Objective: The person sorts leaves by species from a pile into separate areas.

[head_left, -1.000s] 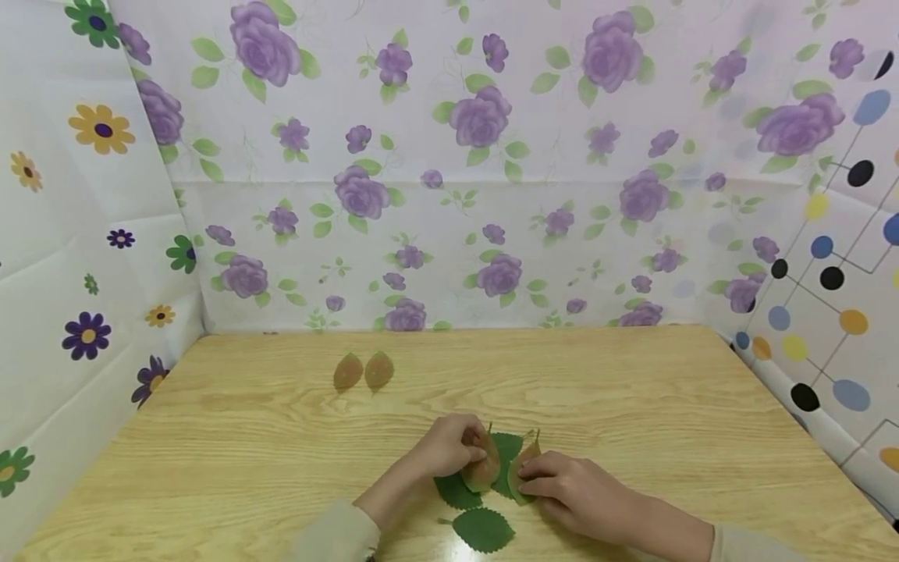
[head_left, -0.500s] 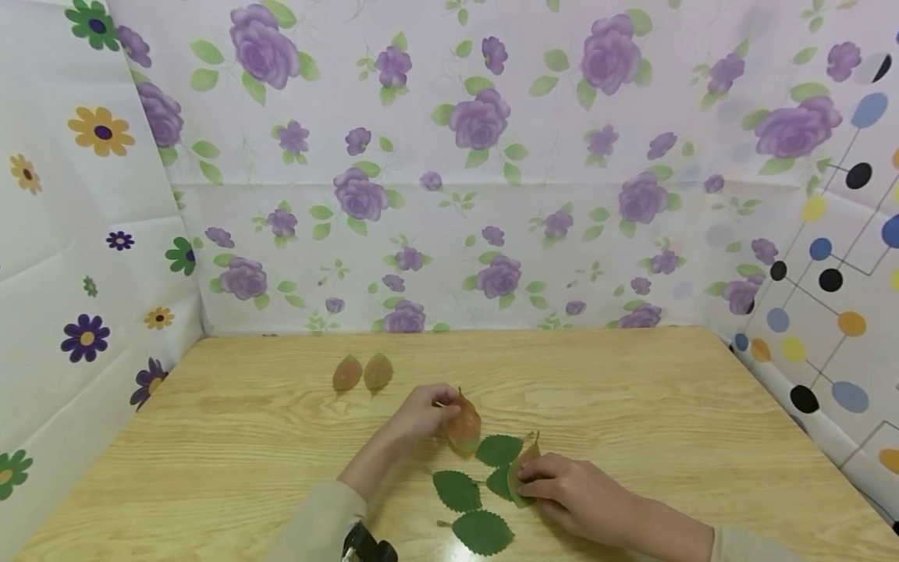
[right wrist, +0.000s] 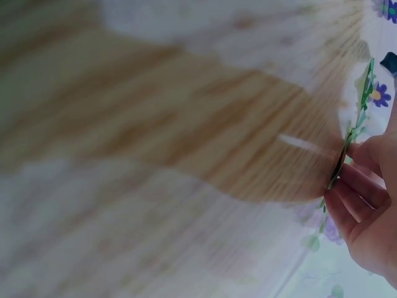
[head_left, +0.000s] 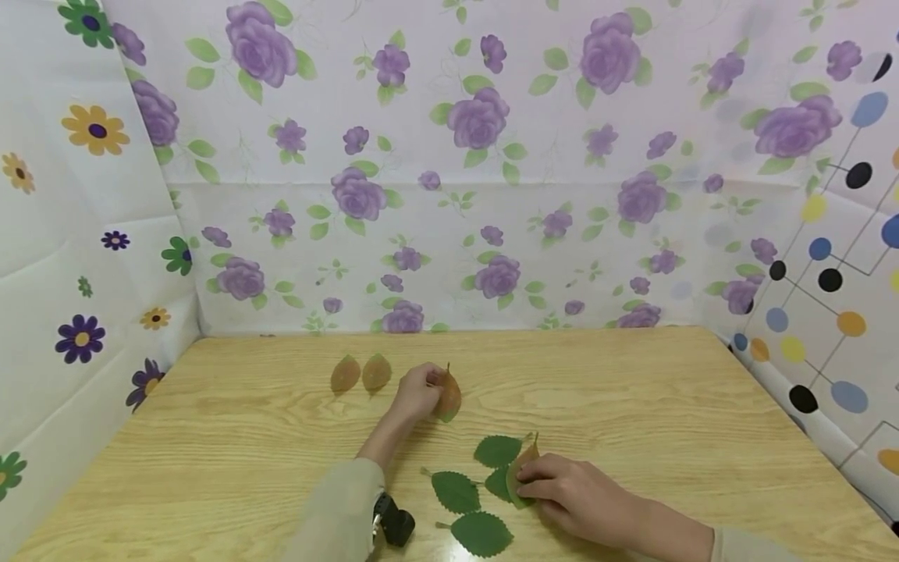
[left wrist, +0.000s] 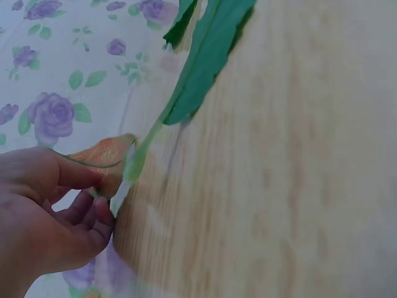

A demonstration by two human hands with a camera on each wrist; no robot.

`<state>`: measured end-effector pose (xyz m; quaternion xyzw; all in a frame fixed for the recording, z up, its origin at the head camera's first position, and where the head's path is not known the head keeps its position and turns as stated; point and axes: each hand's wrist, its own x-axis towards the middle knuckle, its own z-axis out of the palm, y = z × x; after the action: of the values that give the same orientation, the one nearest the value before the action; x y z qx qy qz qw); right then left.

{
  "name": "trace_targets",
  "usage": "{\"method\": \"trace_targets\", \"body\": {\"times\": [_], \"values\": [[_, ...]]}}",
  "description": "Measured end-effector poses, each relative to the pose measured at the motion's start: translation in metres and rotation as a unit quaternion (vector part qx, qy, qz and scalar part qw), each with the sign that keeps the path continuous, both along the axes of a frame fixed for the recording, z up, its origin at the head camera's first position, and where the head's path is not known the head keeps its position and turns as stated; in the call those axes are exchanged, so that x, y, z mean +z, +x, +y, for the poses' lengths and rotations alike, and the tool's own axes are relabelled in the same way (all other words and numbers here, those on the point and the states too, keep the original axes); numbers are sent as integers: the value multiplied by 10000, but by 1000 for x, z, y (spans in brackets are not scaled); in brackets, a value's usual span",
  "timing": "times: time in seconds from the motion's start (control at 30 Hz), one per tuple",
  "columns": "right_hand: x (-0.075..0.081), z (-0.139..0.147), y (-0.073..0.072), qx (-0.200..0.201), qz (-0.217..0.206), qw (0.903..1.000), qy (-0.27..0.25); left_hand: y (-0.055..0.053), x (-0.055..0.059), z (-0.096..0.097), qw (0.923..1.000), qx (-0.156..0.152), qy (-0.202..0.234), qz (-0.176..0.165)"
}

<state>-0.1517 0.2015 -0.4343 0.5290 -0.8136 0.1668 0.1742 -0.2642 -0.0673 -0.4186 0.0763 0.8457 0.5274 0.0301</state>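
Observation:
My left hand (head_left: 417, 392) pinches a reddish-brown leaf (head_left: 451, 398) with a green tip, just right of two similar brown leaves (head_left: 377, 374) lying side by side. In the left wrist view, thumb and fingers close on that brown leaf (left wrist: 105, 155) by its edge. My right hand (head_left: 583, 496) grips another brown-and-green leaf (head_left: 523, 478), tilted over a partly covered green leaf (head_left: 497, 482). The right wrist view shows the gripped leaf (right wrist: 339, 164) almost edge-on between thumb and fingers. Left of it lie more toothed green leaves: one at the top (head_left: 498, 451), one in the middle (head_left: 455, 492), one nearest me (head_left: 482, 534).
The wooden tabletop (head_left: 632, 398) carries everything. A purple-flowered sheet (head_left: 562, 179) hangs along its back edge, with a daisy-patterned sheet (head_left: 56, 257) at left and a dotted sheet (head_left: 829, 328) at right. A black camera (head_left: 395, 521) sits on my left wrist.
My left hand has carried its brown leaf up and left, off the green leaves toward the two brown ones, uncovering the green leaves. My right hand stays put with its leaf.

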Motion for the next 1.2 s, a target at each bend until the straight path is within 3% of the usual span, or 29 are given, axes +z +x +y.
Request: {"method": "trace_targets", "body": {"times": [0.37,0.6,0.83,0.97,1.2], "values": [[-2,-1,0,-35,7,10000,28,-18,-12,0,9951,806,-205,531],[-1,-1,1,-80,-13,10000,8,-30,-17,-2,9890,911,-506,1045],[-2,-2,1,-83,-29,10000,46,-40,-23,-6,9770,1293,-869,1455],[-1,-2,1,-88,-41,10000,22,-42,-23,-7,9736,1337,-838,1652],[2,0,1,-114,-25,9999,-13,-46,-25,-5,9808,1322,-453,1359]]}}
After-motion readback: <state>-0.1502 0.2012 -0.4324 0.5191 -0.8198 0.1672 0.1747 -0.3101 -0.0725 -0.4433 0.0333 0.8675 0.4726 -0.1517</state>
